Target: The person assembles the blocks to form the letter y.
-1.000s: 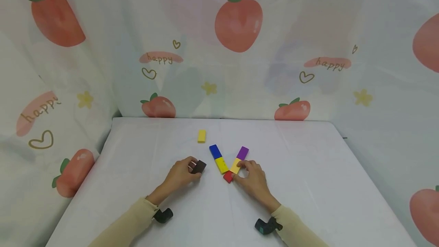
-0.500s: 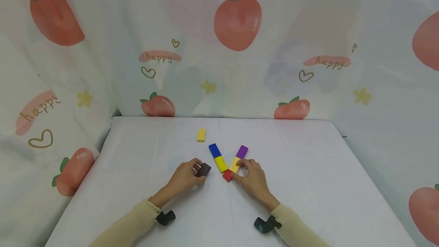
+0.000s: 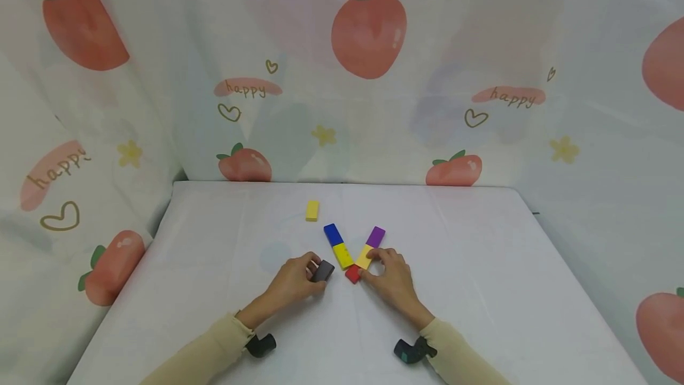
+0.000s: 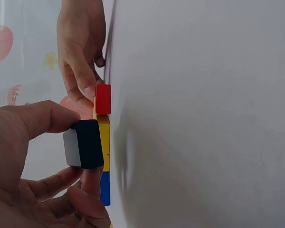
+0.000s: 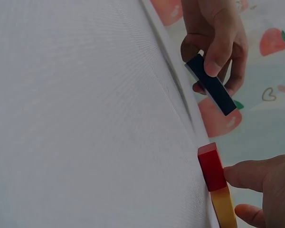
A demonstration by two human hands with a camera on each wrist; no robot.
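Between thumb and fingers my left hand (image 3: 291, 284) holds a black block (image 3: 323, 271), raised off the table in the left wrist view (image 4: 89, 143). To its right, several blocks lie in a V. A red block (image 3: 352, 274) forms the point. The left arm is a yellow block (image 3: 342, 256) with a blue block (image 3: 333, 234) beyond it. A pale orange block (image 3: 363, 258) and a purple block (image 3: 376, 236) make the right arm. My right hand (image 3: 395, 281) rests there, thumb touching the red block's side and forefinger at the pale orange block.
A separate yellow block (image 3: 312, 211) lies farther back, left of the V. White cloth covers the table (image 3: 481, 290). A printed curtain (image 3: 406, 129) hangs behind the table's back edge and along the sides. Each wrist carries a small black camera (image 3: 260, 346).
My left hand has carried the black block to the right and slightly nearer, towards the red block. The right hand and the V of blocks have stayed in place.
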